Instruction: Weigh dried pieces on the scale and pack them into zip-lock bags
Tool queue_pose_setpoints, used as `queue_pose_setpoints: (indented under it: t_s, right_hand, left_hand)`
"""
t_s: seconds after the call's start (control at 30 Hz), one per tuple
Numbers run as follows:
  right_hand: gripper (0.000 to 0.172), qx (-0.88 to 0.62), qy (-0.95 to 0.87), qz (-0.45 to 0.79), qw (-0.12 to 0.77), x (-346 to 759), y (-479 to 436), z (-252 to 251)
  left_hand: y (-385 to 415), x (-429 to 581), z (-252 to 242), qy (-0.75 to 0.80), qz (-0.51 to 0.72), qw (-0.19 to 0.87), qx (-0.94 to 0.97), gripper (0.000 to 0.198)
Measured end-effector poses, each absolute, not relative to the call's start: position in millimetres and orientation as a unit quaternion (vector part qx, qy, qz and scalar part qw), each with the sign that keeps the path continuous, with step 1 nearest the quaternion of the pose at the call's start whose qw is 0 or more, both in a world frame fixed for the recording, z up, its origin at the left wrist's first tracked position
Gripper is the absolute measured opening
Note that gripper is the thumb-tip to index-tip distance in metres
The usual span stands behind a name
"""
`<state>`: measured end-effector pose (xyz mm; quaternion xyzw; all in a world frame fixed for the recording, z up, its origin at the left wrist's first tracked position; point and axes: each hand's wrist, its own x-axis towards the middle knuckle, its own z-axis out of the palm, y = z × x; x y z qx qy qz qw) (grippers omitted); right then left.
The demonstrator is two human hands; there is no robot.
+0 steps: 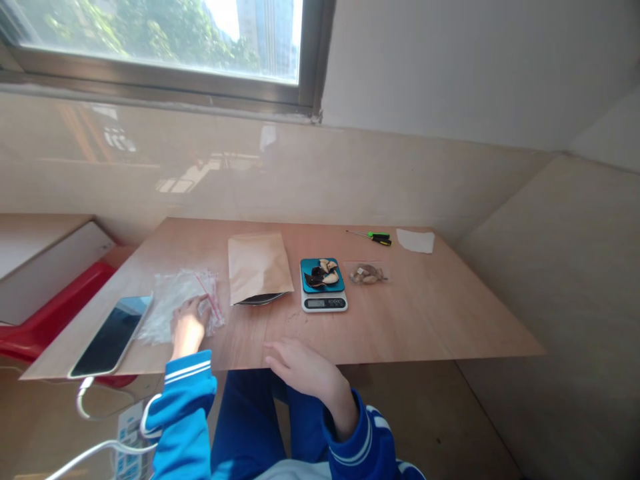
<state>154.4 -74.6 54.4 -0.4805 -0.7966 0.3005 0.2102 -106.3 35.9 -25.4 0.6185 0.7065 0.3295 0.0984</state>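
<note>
My left hand [187, 325] lies on a pile of clear zip bags with red seal strips [175, 303], fingers curled onto the top bag. Resting flat at the near edge of the wooden table [425, 320], my right hand [300, 363] has its fingers stretched out and holds nothing. A small digital scale [323, 285] with a teal platform carries dark and pale dried pieces. To its right sits a small clear bag filled with brownish pieces [367, 273]. A brown paper pouch [259, 267] lies between the zip bags and the scale.
A smartphone [111, 337] with a white cable lies at the table's left near corner. A green-handled screwdriver [373, 236] and a white paper scrap [416, 241] sit at the far edge. A red stool [50, 313] and white board stand left of the table.
</note>
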Motion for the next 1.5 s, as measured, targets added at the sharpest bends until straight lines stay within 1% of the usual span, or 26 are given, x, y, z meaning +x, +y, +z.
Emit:
queue_pose_setpoints:
  t_s: [0.13,0.17,0.23,0.3,0.33,0.37,0.4,0.5,0.67,0.77,0.87,0.97,1.07,1.13,1.17,1.23,1.3,1.33,1.4,1.43,1.5]
  right_hand:
    - [0.027,-0.469,-0.793,0.330,0.207,152,-76,58]
    - [0.027,-0.464,-0.789,0.338,0.220,150,-75,60]
    - [0.030,-0.460,-0.763,0.346,0.295,145,-72,63]
    - [0.030,-0.478,-0.706,0.327,0.407,138,-65,63]
    - [0.030,-0.491,-0.673,0.312,0.456,133,-62,62]
    - [0.030,-0.503,-0.642,0.301,0.493,129,-57,61]
    - [0.030,-0.513,-0.616,0.297,0.519,126,-54,59]
    - [0.031,-0.505,-0.568,0.333,0.558,121,-45,56]
    - [0.022,-0.488,-0.528,0.382,0.581,130,-40,59]
    - [0.021,-0.493,-0.492,0.418,0.583,138,-37,57]
    - [0.024,-0.478,-0.456,0.476,0.581,144,-34,50]
    - [0.031,-0.465,-0.432,0.518,0.573,151,-31,41]
    - [0.034,-0.469,-0.456,0.517,0.552,166,-26,33]
    - [0.034,-0.476,-0.503,0.474,0.544,185,-18,29]
    - [0.034,-0.489,-0.530,0.429,0.544,196,-12,27]
    - [0.033,-0.542,-0.585,0.294,0.527,220,3,20]
    - [0.038,-0.610,-0.633,0.153,0.452,242,21,9]
    - [0.043,-0.631,-0.655,0.116,0.400,250,29,4]
    - [0.053,-0.646,-0.693,0.085,0.307,261,41,-8]
    - [0.056,-0.645,-0.708,0.080,0.278,263,45,-13]
    - [0.057,-0.639,-0.723,0.062,0.255,263,49,-21]
  left_hand:
    - [32,-97,-17,0.703,0.384,0.094,0.591,0.021]
    - [29,-93,-12,0.704,0.405,0.086,0.577,0.021]
    - [21,-81,3,0.702,0.437,0.065,0.558,0.026]
    - [11,-65,20,0.683,0.465,0.058,0.560,0.030]
    - [4,-56,29,0.662,0.480,0.067,0.571,0.030]
    - [-2,-46,38,0.622,0.517,0.097,0.580,0.031]
    - [-9,-36,45,0.585,0.528,0.135,0.600,0.033]
    - [-24,-9,60,0.523,0.504,0.217,0.652,0.040]
    - [-29,10,58,0.450,0.503,0.220,0.704,0.033]
    - [-27,8,53,0.446,0.494,0.230,0.710,0.033]
    - [-26,6,51,0.449,0.488,0.238,0.710,0.027]
    - [-26,5,52,0.496,0.543,0.204,0.646,0.022]
    - [-26,2,54,0.554,0.606,0.170,0.546,0.023]
    - [-24,-3,54,0.561,0.631,0.173,0.507,0.023]
    - [-23,-5,54,0.560,0.638,0.174,0.499,0.023]
    - [-22,-9,54,0.557,0.639,0.163,0.505,0.024]
    - [-21,-10,54,0.557,0.619,0.135,0.537,0.023]
    - [-21,-10,54,0.557,0.608,0.117,0.553,0.022]
    - [-22,-7,55,0.555,0.592,0.087,0.578,0.021]
    - [-22,-4,55,0.552,0.586,0.080,0.587,0.020]
    - [-22,0,54,0.545,0.580,0.098,0.598,0.019]
